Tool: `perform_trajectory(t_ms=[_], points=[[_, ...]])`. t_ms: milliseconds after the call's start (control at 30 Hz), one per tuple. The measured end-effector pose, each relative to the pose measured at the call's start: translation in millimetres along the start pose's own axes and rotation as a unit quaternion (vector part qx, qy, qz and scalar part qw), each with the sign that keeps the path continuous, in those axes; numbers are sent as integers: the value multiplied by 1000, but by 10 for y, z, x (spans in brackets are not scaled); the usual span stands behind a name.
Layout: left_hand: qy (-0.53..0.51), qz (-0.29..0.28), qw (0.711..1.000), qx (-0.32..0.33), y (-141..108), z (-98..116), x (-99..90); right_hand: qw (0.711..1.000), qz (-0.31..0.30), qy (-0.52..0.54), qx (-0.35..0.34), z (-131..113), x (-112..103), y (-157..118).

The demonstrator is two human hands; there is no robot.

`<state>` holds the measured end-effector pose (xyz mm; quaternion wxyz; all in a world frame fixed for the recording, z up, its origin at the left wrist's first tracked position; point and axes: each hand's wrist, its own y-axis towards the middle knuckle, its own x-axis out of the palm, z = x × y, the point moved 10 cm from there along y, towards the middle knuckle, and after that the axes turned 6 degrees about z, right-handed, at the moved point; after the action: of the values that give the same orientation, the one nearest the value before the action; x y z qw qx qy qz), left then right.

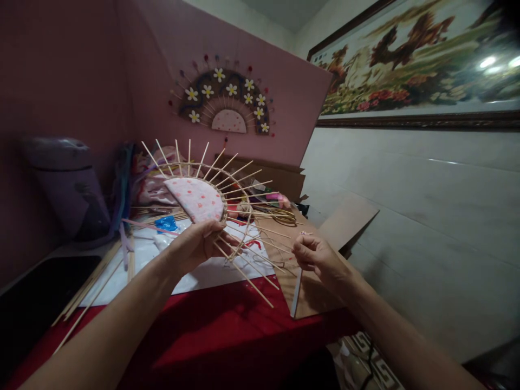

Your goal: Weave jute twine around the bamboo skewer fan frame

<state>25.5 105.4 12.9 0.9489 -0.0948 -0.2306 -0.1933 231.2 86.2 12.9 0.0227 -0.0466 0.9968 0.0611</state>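
The left hand [205, 241] was clamped on the lower part of a half-round fan frame [213, 208], thumb on the near side and fingers behind. The right hand [319, 257] had its thumb and forefinger pinched together; whether anything lay between them could not be told. The frame's core was a flat half-disc [193, 197] in pale pink cloth with coral dots. Slim, smooth wooden sticks [189, 154] rayed from its curved edge, crossed by a thin twisted hoop [229, 175]. The frame tilted above the bench, directly in the left grip, while several stick ends reached out to just beside the right fingertips.

Beneath, a white sheet [190, 284] and a brown board [312, 306] overlapped a red cloth [195, 330]. A pale, flat strip [297, 295] slanted below the right hand. Crumpled blue plastic [166, 223] lay behind the left wrist, with loose sticks [91, 279] to its left. The raised frame and its rays stood in front of coiled strands [284, 218] and other clutter, partly hiding them. Farther back were a purple container [71, 197], a flower-trimmed fan [229, 89] against a pink panel [292, 103], and a framed picture of horses [418, 65] on the tiled wall [447, 200]
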Motion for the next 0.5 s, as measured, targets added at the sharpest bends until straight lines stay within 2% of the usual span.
perform_trajectory(t_ms=[200,367,500], points=[[0,-5,1000,0,-10,7,5,998,30,-50,-37,-56,-91,53],[10,9,1000,-15,-9,-25,-11,974,101,-137,-152,-316,-181,72],[9,19,1000,-22,-9,-26,-15,946,125,-185,-234,-498,-151,-3]])
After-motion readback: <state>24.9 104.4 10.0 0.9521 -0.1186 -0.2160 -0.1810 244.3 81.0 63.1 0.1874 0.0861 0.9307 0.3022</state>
